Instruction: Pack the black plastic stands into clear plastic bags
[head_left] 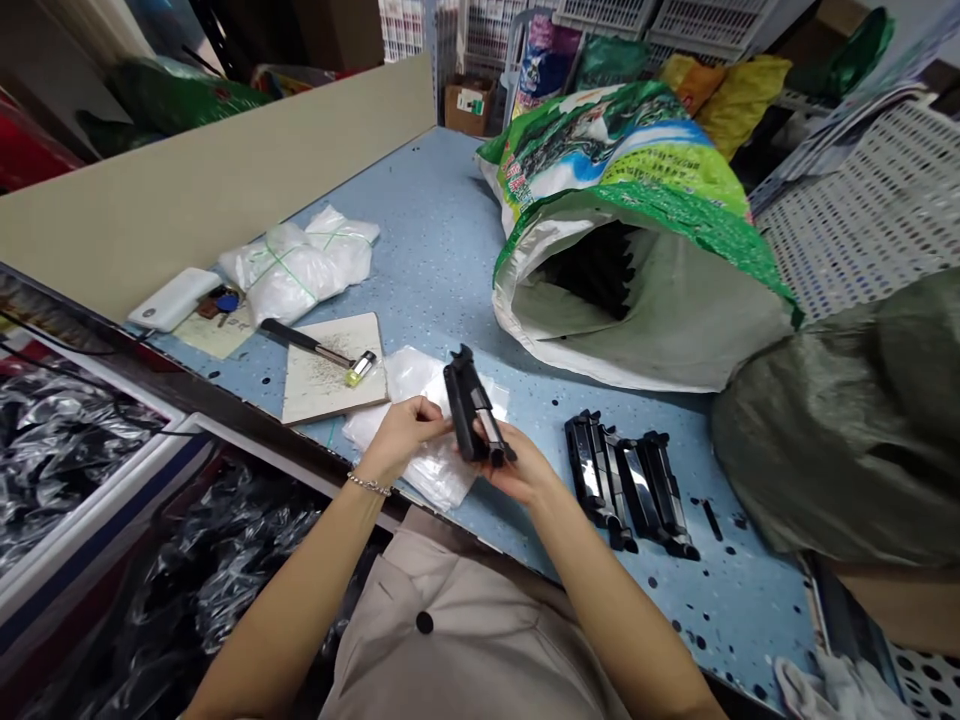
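Note:
Over the near edge of the blue table, my right hand (519, 468) is closed round the lower end of a long black plastic part (466, 405) with a shiny strip along one side. My left hand (409, 432) is closed, thumb and fingers drawn together, its tips at the part's left side. Whether those tips grip the part or something thin is hidden. Clear plastic bags (442, 475) lie flat beneath both hands. To the right, several similar black parts (630, 480) rest side by side on the table.
A big printed sack (637, 290) lies open toward me, dark pieces inside. At left are a small hammer (319, 348) on a pale board (330, 385), tied plastic bundles (300, 265), a white device (176, 298) and keys (227, 300). A dark green sack (847, 430) bulges at right.

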